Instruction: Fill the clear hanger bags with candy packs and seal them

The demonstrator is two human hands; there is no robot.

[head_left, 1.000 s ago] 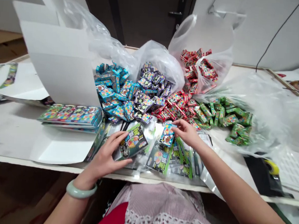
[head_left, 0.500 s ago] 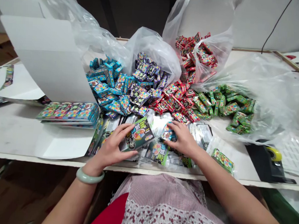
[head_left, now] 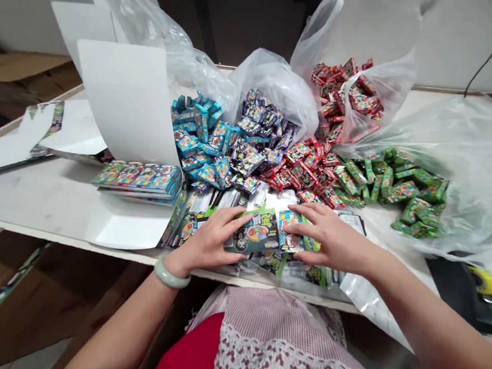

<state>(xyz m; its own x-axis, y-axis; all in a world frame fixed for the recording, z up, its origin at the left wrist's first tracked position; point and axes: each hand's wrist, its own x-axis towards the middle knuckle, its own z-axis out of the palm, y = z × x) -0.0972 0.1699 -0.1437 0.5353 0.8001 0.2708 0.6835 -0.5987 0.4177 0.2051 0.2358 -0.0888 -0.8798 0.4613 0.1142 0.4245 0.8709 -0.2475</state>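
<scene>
Black printed packet [head_left: 257,235] is what I see in the left hand [head_left: 211,243], its left end held between the thumb at the lower edge and fingers laid along the top. The packet lies low, just above the near edge of the surface [head_left: 38,195]. Right beside it, the right hand [head_left: 338,240] has its fingers fanned over a small blue box [head_left: 289,242], thumb below and forefinger at the top edge, so the box is held between them; whether it touches the packet I can't tell from here. Under both hands spread more flat packets [head_left: 275,261], overlapping, some edged in bright green. A pale green bangle [head_left: 172,275] circles the left wrist, and a striped apron [head_left: 274,316] with a lacy patterned band shows below the edge.

Just beyond the hands, small boxes are heaped by colour: blue boxes [head_left: 197,133], purple boxes [head_left: 248,156], red boxes [head_left: 306,172], and, farther to the right, green boxes [head_left: 412,189]. Cloudy plastic bags [head_left: 275,68] gape behind and around the heaps. On the left stands a white carton [head_left: 127,103], flap up, with a stack of printed strips [head_left: 139,180] in front of it. Toward the right end sits a tape dispenser [head_left: 484,280], black and yellow, and at the back is a dark door [head_left: 257,28]
</scene>
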